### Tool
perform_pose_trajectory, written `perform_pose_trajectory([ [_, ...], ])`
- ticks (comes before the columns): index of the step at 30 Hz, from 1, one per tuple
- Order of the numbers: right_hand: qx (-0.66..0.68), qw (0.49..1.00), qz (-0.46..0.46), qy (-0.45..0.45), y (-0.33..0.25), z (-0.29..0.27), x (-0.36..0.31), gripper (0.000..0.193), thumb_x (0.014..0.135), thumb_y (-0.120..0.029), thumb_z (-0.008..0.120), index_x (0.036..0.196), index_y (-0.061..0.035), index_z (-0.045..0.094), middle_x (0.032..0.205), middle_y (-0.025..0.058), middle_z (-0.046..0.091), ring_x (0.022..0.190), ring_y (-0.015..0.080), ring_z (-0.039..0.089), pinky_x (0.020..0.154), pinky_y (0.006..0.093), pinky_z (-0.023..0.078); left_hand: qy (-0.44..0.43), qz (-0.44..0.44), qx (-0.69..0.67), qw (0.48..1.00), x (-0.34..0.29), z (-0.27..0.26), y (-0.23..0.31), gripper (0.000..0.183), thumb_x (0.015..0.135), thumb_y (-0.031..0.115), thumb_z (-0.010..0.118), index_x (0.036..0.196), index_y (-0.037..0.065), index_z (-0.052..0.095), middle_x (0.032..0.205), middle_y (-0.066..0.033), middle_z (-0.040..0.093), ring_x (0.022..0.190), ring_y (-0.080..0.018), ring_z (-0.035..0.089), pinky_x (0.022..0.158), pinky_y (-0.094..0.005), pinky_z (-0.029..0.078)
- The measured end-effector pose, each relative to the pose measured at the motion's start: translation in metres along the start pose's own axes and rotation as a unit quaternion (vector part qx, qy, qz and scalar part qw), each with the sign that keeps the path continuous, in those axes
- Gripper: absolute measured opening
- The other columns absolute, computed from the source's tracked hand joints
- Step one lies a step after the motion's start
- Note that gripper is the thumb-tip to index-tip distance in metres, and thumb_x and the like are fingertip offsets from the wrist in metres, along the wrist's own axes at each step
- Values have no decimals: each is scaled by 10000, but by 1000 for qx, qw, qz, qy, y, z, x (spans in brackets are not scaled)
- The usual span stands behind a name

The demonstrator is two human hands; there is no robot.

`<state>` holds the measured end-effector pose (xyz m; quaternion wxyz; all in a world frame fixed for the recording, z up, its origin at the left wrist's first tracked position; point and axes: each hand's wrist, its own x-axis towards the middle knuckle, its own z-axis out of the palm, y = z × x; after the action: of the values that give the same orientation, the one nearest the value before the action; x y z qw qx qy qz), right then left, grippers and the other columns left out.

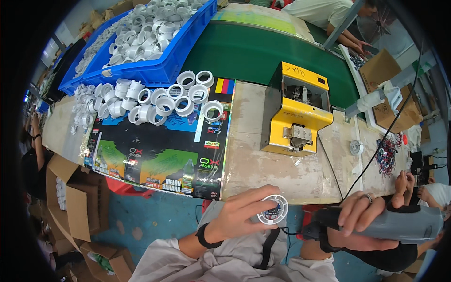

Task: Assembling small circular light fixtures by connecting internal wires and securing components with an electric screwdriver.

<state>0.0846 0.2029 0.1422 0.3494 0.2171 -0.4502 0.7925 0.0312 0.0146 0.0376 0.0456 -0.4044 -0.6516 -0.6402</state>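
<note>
My left hand (242, 210) is closed on a round white plastic housing (283, 212) near the table's front edge. Inside its spoked ring sits a small circuit board (272, 215) with coloured wires, and a fingertip rests over it. To the right, my right hand (361, 217) wraps round a grey and black electric screwdriver (399, 224). The tool lies roughly level, its dark end toward the housing but apart from it. Whether a bit sits at that end I cannot make out.
Ahead stands a yellow screw feeder (300, 113). White rings (164, 106) cover the far part of a printed cardboard sheet (155, 160), beside a blue bin (136, 70) heaped with more. Right lie coloured wires (386, 157) and a loose white ring (356, 147). A black cable crosses the table; co-workers sit nearby.
</note>
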Motion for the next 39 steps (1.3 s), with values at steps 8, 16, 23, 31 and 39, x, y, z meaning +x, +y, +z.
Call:
perform_pose_trajectory([
  [8, -45, 998, 32, 2, 8, -17, -19, 704, 822, -592, 591, 1196, -61, 318, 638, 126, 562, 465, 232, 569, 459, 354, 491, 14, 7, 19, 1000, 2, -2, 1, 424, 563, 149, 851, 891, -8, 634, 1099, -195, 622, 918, -309, 651, 764, -329, 540],
  [16, -144, 983, 114, 4, 23, -29, -28, 725, 834, -586, 575, 1199, -7, 338, 698, 138, 559, 584, 239, 565, 587, 360, 488, 49, -56, 160, 984, 6, -29, -19, 501, 534, 62, 829, 984, 22, 612, 1075, -149, 634, 1017, -308, 583, 886, -370, 438],
  [23, -294, 933, 209, -7, 40, -39, -26, 651, 787, -150, 614, 1321, 47, 299, 1001, 154, 588, 953, 207, 563, 881, 349, 429, 169, -243, 382, 876, -12, -108, -56, 498, 629, 14, 744, 1078, 33, 528, 1046, -143, 604, 939, -316, 584, 834, -383, 450],
  [31, -451, 875, 172, 35, 12, -56, -30, 637, 730, -92, 603, 1307, 53, 377, 1256, 200, 496, 1135, 272, 498, 1002, 401, 359, 244, -183, 601, 739, -13, -129, -74, 628, 709, 60, 724, 1260, 3, 427, 1371, -191, 395, 1249, -360, 393, 1017, -457, 293],
  [39, -585, 732, -156, 312, -63, -141, -2, 274, 835, -5, 504, 1105, 39, 509, 1052, 107, 549, 950, 171, 537, 880, 289, 427, 230, -101, 339, 906, -36, -72, -60, 196, 776, -88, 499, 966, -43, 514, 1112, -184, 550, 1051, -330, 528, 915, -381, 397],
])
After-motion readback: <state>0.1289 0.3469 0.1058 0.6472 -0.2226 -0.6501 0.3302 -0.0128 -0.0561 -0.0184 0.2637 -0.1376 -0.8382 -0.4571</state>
